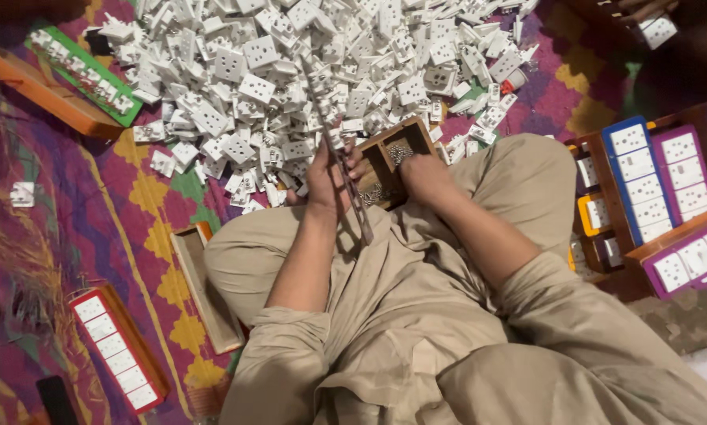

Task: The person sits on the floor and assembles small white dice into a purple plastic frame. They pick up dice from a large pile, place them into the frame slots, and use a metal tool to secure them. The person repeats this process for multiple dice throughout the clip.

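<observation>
green-backed card of white sockets [82,69] top left | red-edged tray [117,349] lower left | blue-edged [639,179] and purple-edged [684,167] trays right

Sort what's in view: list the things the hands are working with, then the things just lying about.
In hand:
left hand gripping a long thin tool
right hand at the small wooden box of metal bits
heap of white socket parts just ahead

Lying about:
red-framed board
green board
blue board
purple boards
empty wooden tray

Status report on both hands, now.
Left hand grips a long tool. Right hand in small wooden box of metal bits. Socket pile ahead.
</observation>
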`<control>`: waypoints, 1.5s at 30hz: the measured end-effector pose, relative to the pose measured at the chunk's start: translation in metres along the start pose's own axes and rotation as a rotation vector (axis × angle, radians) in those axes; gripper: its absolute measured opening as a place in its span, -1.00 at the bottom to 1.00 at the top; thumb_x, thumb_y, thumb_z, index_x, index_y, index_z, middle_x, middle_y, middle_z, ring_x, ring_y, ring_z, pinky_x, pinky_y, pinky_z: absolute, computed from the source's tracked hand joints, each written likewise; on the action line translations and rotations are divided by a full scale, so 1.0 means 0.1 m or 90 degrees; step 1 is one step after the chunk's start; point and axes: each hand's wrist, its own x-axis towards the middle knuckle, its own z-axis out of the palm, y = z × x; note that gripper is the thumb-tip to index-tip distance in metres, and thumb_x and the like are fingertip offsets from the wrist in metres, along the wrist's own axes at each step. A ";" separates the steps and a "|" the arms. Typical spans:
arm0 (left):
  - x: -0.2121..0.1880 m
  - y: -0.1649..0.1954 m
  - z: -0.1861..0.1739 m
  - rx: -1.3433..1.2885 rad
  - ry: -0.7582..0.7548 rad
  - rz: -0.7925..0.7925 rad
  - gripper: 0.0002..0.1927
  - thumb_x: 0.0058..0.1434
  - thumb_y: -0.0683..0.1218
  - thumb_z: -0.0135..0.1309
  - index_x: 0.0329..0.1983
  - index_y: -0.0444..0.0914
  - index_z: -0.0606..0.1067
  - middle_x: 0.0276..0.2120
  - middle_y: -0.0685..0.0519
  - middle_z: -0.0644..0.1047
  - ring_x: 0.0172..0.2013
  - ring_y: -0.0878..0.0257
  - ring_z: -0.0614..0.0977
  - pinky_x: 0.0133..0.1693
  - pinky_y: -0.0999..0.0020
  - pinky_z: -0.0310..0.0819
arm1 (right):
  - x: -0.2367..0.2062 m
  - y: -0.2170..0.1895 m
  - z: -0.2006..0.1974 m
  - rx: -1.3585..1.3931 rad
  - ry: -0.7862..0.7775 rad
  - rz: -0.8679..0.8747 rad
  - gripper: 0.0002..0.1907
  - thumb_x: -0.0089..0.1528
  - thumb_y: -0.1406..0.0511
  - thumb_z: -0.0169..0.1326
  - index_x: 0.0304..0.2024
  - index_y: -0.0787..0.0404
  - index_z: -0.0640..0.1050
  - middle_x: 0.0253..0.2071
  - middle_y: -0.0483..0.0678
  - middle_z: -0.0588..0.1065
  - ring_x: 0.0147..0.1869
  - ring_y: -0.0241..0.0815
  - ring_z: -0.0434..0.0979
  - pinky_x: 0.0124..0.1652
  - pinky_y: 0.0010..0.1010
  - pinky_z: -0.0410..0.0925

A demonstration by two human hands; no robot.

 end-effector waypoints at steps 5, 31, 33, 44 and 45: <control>-0.05 -0.07 -0.08 -0.016 -0.056 -0.009 -0.64 0.52 0.15 0.01 0.12 -0.17 0.34 -0.24 0.09 0.33 -0.31 0.28 0.34 -0.38 0.42 0.27 | 0.04 -0.12 0.07 0.008 0.014 0.040 -0.86 0.16 0.35 0.04 -0.40 0.23 0.61 -0.37 0.15 0.58 -0.30 0.18 0.64 -0.32 -0.04 0.49; 0.06 -0.19 -0.09 0.073 -0.066 -0.101 -0.38 0.49 0.03 -0.03 0.57 -0.07 0.14 -0.12 0.16 0.50 -0.27 0.42 0.48 -0.35 0.54 0.35 | 0.15 -0.38 -0.16 0.924 0.370 0.013 -0.89 0.31 0.46 0.16 -0.11 0.33 0.62 -0.03 -0.01 0.49 -0.08 -0.28 0.54 -0.13 -0.51 0.46; 0.07 -0.19 -0.07 0.083 -0.071 -0.097 -0.37 0.52 0.03 -0.02 0.59 -0.08 0.11 -0.14 0.15 0.49 -0.29 0.41 0.47 -0.35 0.54 0.35 | 0.17 -0.38 -0.14 0.887 0.403 -0.037 -0.88 0.33 0.48 0.16 -0.08 0.36 0.62 -0.01 0.00 0.50 0.03 -0.24 0.52 0.00 -0.49 0.41; 0.12 -0.22 -0.11 0.095 -0.035 -0.080 -0.32 0.45 0.05 0.05 0.58 -0.06 0.13 -0.06 0.16 0.51 -0.21 0.41 0.55 -0.39 0.56 0.36 | 0.16 -0.33 -0.19 0.838 0.419 -0.107 -0.90 0.30 0.49 0.18 -0.11 0.35 0.61 -0.06 0.01 0.53 0.04 -0.19 0.52 0.05 -0.43 0.39; 0.12 -0.22 -0.12 0.098 -0.045 -0.088 -0.33 0.46 0.05 0.05 0.57 -0.06 0.13 -0.06 0.15 0.51 -0.21 0.39 0.56 -0.38 0.55 0.38 | 0.16 -0.33 -0.20 0.833 0.423 -0.113 -0.90 0.30 0.48 0.19 -0.12 0.35 0.61 -0.06 0.01 0.54 0.04 -0.18 0.52 0.05 -0.42 0.38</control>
